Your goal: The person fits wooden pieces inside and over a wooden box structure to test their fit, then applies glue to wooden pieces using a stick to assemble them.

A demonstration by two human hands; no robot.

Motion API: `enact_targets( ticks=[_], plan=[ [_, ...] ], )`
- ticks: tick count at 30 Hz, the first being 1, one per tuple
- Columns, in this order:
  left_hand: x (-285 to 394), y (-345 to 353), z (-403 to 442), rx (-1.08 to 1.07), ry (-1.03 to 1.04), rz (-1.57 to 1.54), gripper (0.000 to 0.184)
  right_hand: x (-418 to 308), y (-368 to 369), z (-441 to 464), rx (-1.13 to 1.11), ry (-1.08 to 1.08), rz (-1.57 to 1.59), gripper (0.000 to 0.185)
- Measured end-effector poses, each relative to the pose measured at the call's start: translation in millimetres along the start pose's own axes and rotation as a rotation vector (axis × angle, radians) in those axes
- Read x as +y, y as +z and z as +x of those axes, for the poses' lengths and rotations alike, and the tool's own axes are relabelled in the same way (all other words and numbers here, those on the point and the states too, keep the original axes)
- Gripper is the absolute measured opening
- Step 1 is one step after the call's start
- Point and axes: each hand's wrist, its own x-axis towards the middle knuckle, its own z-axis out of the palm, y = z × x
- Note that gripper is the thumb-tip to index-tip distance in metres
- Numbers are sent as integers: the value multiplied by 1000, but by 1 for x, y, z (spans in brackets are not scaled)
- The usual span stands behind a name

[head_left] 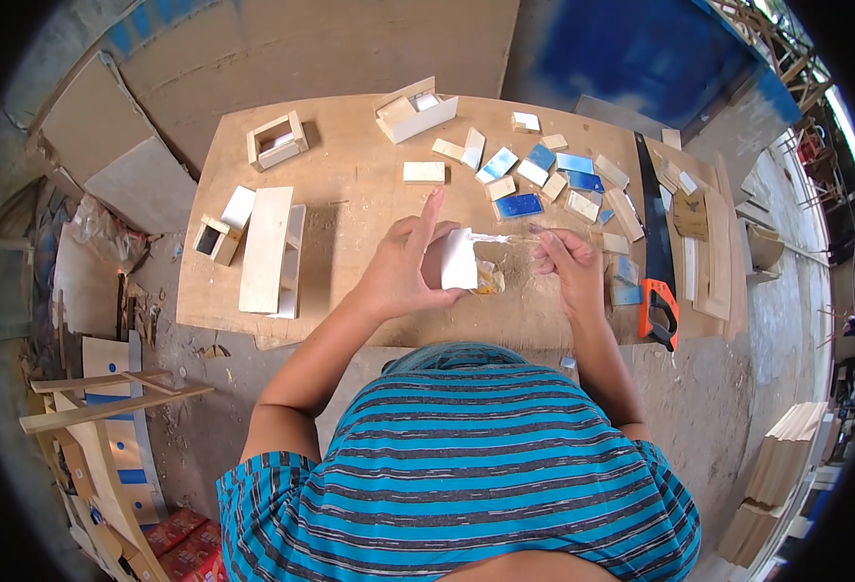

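Near the middle of the table, my left hand (410, 262) holds a small white-faced block (459, 260) between thumb and fingers, its index finger pointing up. My right hand (565, 260) is pinched to the right of the block. A thin whitish strand (495, 239) stretches from the block's upper edge toward my right fingertips; what exactly they grip is too small to tell. Below the strand, a small crumpled wrapper (489, 278) with yellow on it lies on the table.
Blue, white and bare wood blocks (519, 206) lie scattered at the upper right of the wooden table (350, 160). A saw with an orange handle (658, 312) lies at the right. Small wooden boxes (277, 142) and a long board piece (266, 250) stand on the left.
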Motion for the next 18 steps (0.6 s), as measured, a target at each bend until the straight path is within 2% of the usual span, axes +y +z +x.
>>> enact_targets(
  ticks=[6,12,15,18],
  plan=[
    [2,-4,0,-35,-18,17,128,-10,-3,-4,25,-170,-118,22],
    [5,-4,-3,-62,-24,13,129,-2,-6,-4,-24,-210,-181,19],
    [6,-2,-5,-79,-28,24,128,-1,-4,-3,75,-263,-208,19],
    [4,-2,-10,-80,-31,59,127,-9,-8,-4,108,-201,-187,17]
  ],
)
